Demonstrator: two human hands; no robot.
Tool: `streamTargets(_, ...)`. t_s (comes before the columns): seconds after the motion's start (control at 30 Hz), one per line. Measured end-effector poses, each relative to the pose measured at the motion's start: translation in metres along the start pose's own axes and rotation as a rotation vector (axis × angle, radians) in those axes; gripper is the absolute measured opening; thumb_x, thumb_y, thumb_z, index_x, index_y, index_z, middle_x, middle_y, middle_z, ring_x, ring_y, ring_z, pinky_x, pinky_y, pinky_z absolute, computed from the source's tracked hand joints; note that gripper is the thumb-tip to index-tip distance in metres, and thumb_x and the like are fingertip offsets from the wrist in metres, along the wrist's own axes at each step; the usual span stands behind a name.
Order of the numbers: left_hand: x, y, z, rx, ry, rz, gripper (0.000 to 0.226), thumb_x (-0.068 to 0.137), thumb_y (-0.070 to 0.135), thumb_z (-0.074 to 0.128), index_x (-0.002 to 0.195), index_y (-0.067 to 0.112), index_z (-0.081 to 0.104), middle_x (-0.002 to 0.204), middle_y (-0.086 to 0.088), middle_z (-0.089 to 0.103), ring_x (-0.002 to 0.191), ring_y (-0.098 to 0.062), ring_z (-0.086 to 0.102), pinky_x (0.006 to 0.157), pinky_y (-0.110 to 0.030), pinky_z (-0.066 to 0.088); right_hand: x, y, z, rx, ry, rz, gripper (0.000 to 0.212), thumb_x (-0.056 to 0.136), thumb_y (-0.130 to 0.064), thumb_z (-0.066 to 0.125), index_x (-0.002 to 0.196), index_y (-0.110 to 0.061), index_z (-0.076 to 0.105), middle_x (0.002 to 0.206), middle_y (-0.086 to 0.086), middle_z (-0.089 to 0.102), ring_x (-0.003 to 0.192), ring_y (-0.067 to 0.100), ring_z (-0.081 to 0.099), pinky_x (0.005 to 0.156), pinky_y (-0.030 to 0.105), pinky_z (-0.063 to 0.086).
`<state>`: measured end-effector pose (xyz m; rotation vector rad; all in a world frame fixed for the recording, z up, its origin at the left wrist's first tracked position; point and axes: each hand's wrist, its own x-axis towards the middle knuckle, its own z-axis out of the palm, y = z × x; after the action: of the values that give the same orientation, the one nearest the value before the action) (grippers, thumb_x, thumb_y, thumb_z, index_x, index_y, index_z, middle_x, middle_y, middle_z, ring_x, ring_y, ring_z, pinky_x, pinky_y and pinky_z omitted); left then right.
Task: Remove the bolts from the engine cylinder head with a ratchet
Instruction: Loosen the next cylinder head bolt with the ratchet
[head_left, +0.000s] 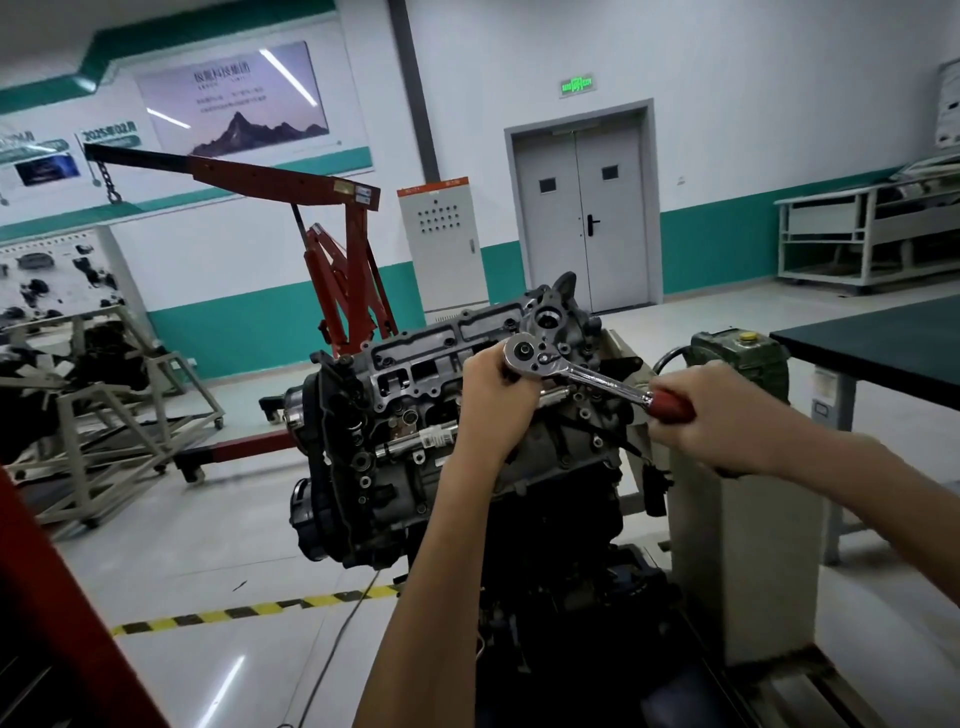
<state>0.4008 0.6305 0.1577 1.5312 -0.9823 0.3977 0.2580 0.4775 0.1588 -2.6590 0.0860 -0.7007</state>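
Gripped the ratchet (576, 372) by its red handle with the right hand (717, 415), curled tight round it. Clutched the ratchet's chrome end from below with the left hand (496, 395), closed on the tool. Held it nearly level over one end of the head (415, 364), high on the engine (374, 483), near a table (883, 348)

Ratchet (571, 370): polished chrome metal shank, glossy red handle. Cylinder head (441, 358), frame centre: dull grey, rough cast metal. Floor (208, 561): smooth, glossy.
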Motion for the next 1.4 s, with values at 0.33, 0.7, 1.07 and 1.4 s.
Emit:
streamTargets(0.33,-0.007,-0.002,0.01,-0.103,0.112,0.037,0.052,0.09,0.008,0.064,0.051,0.034,0.042,0.047,0.016,0.04,0.053,0.001,0.03,0.052,-0.016,0.029,-0.045,-0.096,0.128,0.79,0.279,0.187,0.026,0.079,-0.005,0.06,0.065,-0.022,0.047,0.046,-0.008,0.042,0.037,0.003,0.042,0.039,0.012,0.034)
streamTargets(0.7,-0.005,-0.003,0.003,-0.096,0.069,-0.014,0.046,0.086,-0.005,0.057,0.052,0.022,0.043,0.045,0.015,0.035,0.049,-0.002,0.025,0.051,-0.024,0.024,-0.004,-0.005,-0.001,0.009,-0.041,-0.068,0.027,0.077,-0.007,0.067,0.067,-0.026,0.05,0.061,-0.005,0.055,0.049,0.004,0.054,0.05,0.014,0.043)
streamTargets(1.07,-0.01,0.0,0.005,-0.117,0.119,0.02,0.053,0.092,0.013,0.063,0.054,0.033,0.031,0.049,0.016,0.031,0.051,-0.001,0.025,0.05,-0.015,0.025,-0.041,-0.101,0.133,0.752,0.298,0.192,0.031,0.077,-0.002,0.06,0.064,-0.024,0.043,0.044,-0.008,0.041,0.035,0.004,0.044,0.038,0.009,0.032)
streamTargets(1.4,-0.001,0.0,0.0,-0.04,0.005,-0.019,0.033,0.087,-0.003,0.057,0.056,0.002,0.047,0.046,0.014,0.036,0.049,-0.003,0.024,0.05,-0.023,0.024,0.001,0.002,-0.007,-0.039,-0.051,-0.083,0.01,0.079,-0.007,0.065,0.079,-0.017,0.06,0.061,-0.003,0.057,0.049,0.004,0.053,0.051,0.014,0.044)
